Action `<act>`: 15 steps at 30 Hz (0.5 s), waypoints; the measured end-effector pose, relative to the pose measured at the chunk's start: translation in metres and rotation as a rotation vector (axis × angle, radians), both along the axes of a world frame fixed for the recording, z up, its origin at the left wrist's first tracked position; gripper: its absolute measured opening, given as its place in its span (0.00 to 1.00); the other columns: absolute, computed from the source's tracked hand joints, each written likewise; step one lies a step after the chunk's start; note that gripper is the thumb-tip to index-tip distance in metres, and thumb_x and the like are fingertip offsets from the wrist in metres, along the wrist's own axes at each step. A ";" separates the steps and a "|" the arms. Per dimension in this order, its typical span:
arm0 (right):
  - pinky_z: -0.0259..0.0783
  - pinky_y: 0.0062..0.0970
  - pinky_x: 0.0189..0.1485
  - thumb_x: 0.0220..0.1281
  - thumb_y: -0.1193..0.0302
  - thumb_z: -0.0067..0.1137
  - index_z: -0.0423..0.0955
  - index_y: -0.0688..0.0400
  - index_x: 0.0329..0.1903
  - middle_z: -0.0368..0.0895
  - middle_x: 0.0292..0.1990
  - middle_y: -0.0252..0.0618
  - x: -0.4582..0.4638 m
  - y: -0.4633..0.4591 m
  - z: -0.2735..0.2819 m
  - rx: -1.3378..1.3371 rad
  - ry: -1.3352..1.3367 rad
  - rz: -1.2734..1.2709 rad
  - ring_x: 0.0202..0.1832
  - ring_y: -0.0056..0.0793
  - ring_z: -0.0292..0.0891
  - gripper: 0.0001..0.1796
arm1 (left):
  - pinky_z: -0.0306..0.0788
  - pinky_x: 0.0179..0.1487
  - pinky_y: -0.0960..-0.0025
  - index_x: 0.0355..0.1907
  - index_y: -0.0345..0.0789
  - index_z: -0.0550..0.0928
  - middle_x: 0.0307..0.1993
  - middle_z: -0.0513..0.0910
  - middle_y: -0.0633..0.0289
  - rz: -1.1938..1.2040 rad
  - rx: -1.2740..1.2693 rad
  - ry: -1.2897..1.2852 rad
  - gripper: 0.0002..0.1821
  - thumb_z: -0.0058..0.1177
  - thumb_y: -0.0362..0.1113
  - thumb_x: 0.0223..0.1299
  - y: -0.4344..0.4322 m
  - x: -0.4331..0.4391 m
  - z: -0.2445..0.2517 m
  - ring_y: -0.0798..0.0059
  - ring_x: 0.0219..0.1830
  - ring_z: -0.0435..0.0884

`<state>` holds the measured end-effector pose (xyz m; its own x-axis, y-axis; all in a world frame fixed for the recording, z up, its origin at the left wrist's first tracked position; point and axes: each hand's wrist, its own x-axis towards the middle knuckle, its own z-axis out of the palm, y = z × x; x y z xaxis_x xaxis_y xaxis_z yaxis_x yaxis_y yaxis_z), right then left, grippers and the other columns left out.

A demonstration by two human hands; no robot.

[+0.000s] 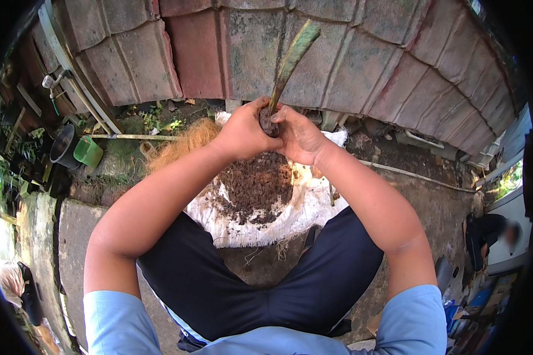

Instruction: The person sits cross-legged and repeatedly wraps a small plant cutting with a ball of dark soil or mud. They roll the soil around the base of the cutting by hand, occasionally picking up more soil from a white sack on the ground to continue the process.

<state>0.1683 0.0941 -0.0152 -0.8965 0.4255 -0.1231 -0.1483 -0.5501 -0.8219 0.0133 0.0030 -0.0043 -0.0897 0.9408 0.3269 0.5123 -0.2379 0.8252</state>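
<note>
My left hand [248,130] and my right hand [300,135] are cupped around a dark ball of soil [269,122] from both sides. A single long green leaf [295,55] rises from the ball and leans to the upper right. Below my hands, a heap of loose brown soil [260,188] lies on a white woven plastic sack [313,222] with a frayed edge, spread on the ground between my legs. A bundle of orange-brown plant fibre [188,143] lies to the left of the sack, partly behind my left forearm.
A roof of worn clay tiles [257,57] spans the top. At left stand a black bucket [64,146] and a green plastic container [88,151]. A thin pipe [417,176] runs along the ground at right. One person [484,237] bends at far right; another [15,284] is at far left.
</note>
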 end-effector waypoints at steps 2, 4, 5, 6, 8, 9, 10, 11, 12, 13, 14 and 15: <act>0.74 0.40 0.62 0.66 0.63 0.61 0.71 0.45 0.63 0.74 0.58 0.33 -0.002 -0.002 -0.002 0.025 -0.029 -0.012 0.57 0.30 0.76 0.23 | 0.78 0.60 0.63 0.58 0.30 0.79 0.49 0.87 0.52 0.015 -0.075 0.028 0.36 0.74 0.35 0.41 -0.002 0.002 0.003 0.63 0.52 0.86; 0.74 0.35 0.60 0.67 0.64 0.59 0.72 0.46 0.61 0.75 0.55 0.28 -0.002 -0.004 -0.005 0.007 -0.055 -0.026 0.55 0.24 0.75 0.20 | 0.78 0.60 0.65 0.59 0.31 0.79 0.50 0.87 0.54 0.034 -0.113 0.048 0.35 0.74 0.34 0.43 -0.002 0.005 0.003 0.68 0.52 0.86; 0.75 0.33 0.58 0.68 0.65 0.57 0.73 0.46 0.60 0.76 0.53 0.26 -0.002 -0.004 -0.006 -0.003 -0.068 -0.034 0.54 0.21 0.75 0.18 | 0.78 0.60 0.65 0.59 0.31 0.79 0.49 0.87 0.54 0.045 -0.114 0.053 0.34 0.74 0.34 0.44 -0.001 0.006 0.002 0.69 0.52 0.86; 0.75 0.34 0.58 0.69 0.65 0.57 0.73 0.46 0.60 0.76 0.53 0.26 -0.003 -0.005 -0.004 0.014 -0.090 -0.043 0.54 0.21 0.75 0.18 | 0.78 0.60 0.65 0.59 0.31 0.80 0.49 0.87 0.54 0.057 -0.117 0.060 0.34 0.73 0.34 0.45 0.000 0.006 -0.001 0.69 0.51 0.86; 0.75 0.35 0.58 0.69 0.66 0.57 0.73 0.47 0.60 0.76 0.53 0.26 -0.003 -0.006 0.000 0.047 -0.134 -0.063 0.54 0.22 0.75 0.18 | 0.79 0.58 0.62 0.56 0.28 0.80 0.47 0.87 0.47 0.050 -0.052 0.014 0.35 0.73 0.38 0.42 0.002 0.004 -0.006 0.59 0.50 0.87; 0.76 0.36 0.58 0.70 0.66 0.57 0.73 0.47 0.61 0.76 0.54 0.26 -0.002 -0.006 0.001 0.021 -0.093 -0.036 0.55 0.22 0.76 0.18 | 0.79 0.57 0.60 0.55 0.27 0.80 0.46 0.87 0.44 0.047 -0.021 -0.007 0.35 0.73 0.40 0.41 0.002 0.003 -0.008 0.54 0.49 0.88; 0.77 0.36 0.58 0.71 0.65 0.58 0.73 0.47 0.61 0.77 0.54 0.26 -0.002 -0.006 0.004 -0.006 -0.051 -0.009 0.55 0.22 0.77 0.18 | 0.79 0.57 0.60 0.55 0.26 0.80 0.46 0.87 0.43 0.042 -0.008 -0.035 0.35 0.73 0.40 0.41 0.002 0.001 -0.010 0.53 0.49 0.88; 0.78 0.37 0.57 0.71 0.65 0.58 0.73 0.47 0.61 0.77 0.55 0.27 -0.002 -0.006 0.005 -0.032 -0.009 0.018 0.56 0.22 0.77 0.18 | 0.79 0.57 0.59 0.55 0.26 0.80 0.45 0.87 0.43 0.037 0.006 -0.064 0.36 0.73 0.41 0.41 0.004 -0.001 -0.011 0.52 0.50 0.88; 0.78 0.38 0.57 0.72 0.65 0.59 0.73 0.47 0.61 0.77 0.56 0.27 -0.003 -0.006 0.005 -0.036 -0.007 0.023 0.57 0.23 0.77 0.18 | 0.79 0.56 0.59 0.55 0.25 0.80 0.45 0.87 0.42 0.030 0.019 -0.093 0.36 0.73 0.41 0.41 0.006 -0.002 -0.013 0.51 0.50 0.88; 0.79 0.38 0.57 0.72 0.64 0.60 0.73 0.47 0.62 0.77 0.57 0.28 -0.004 -0.007 0.006 -0.039 -0.006 0.028 0.57 0.24 0.78 0.18 | 0.79 0.56 0.59 0.55 0.25 0.80 0.45 0.87 0.41 0.056 0.026 -0.029 0.36 0.73 0.42 0.41 0.008 -0.004 -0.015 0.51 0.50 0.88; 0.80 0.38 0.57 0.72 0.64 0.61 0.73 0.47 0.62 0.78 0.57 0.28 -0.005 -0.008 0.006 -0.043 -0.004 0.034 0.58 0.24 0.78 0.18 | 0.79 0.56 0.59 0.55 0.25 0.80 0.45 0.87 0.41 0.083 0.033 0.035 0.37 0.73 0.42 0.41 0.010 -0.006 -0.017 0.50 0.51 0.88; 0.80 0.38 0.57 0.73 0.64 0.61 0.73 0.47 0.62 0.78 0.58 0.29 -0.006 -0.009 0.004 -0.017 -0.014 -0.004 0.59 0.25 0.78 0.18 | 0.79 0.56 0.59 0.55 0.25 0.80 0.45 0.87 0.40 0.106 0.038 0.097 0.37 0.74 0.43 0.41 0.010 -0.004 -0.015 0.49 0.51 0.88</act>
<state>0.1621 0.0851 -0.0108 -0.8931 0.4266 -0.1429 -0.1388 -0.5633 -0.8145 0.0092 0.0133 -0.0191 -0.1543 0.9144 0.3742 0.6130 -0.2085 0.7621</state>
